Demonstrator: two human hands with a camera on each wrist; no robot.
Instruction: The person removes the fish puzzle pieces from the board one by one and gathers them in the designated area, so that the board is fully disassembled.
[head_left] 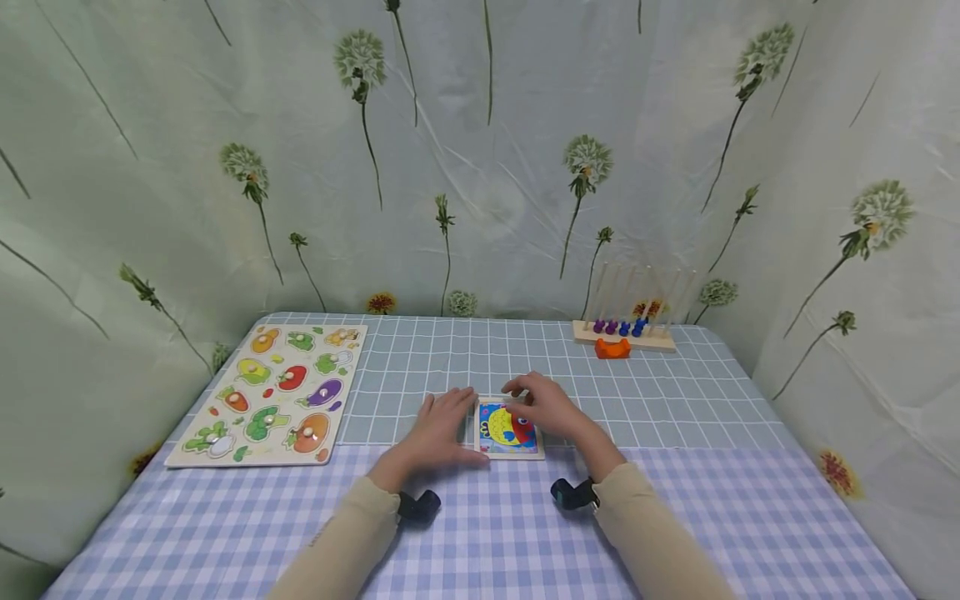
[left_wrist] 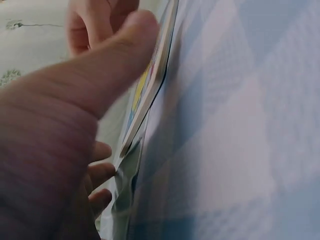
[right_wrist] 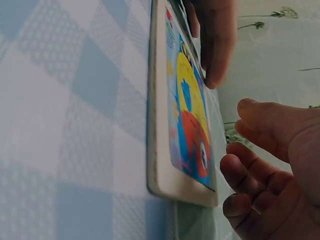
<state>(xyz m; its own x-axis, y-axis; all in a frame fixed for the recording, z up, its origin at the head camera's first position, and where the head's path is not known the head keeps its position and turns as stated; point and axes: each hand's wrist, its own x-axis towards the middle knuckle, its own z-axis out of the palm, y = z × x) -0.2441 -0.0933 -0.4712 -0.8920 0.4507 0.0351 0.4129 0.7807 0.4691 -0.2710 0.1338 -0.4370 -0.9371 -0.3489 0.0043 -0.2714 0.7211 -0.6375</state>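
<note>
A small wooden-framed picture puzzle lies flat on the table between the hands. Its picture, a fish with a yellow body and red head on blue, shows larger in the right wrist view, where all its parts sit within the frame. My left hand rests along the puzzle's left side, fingers spread, thumb near the front left corner. Over the right side hovers my right hand, its fingers loosely bent and apart from the thumb. In the right wrist view nothing lies between that thumb and fingers.
To the left lies a large wooden peg board with knobbed vegetable pieces. At the back right stands a counting rack with upright pegs and purple and blue beads. An orange curved piece sits before it. Patterned curtain surrounds the table.
</note>
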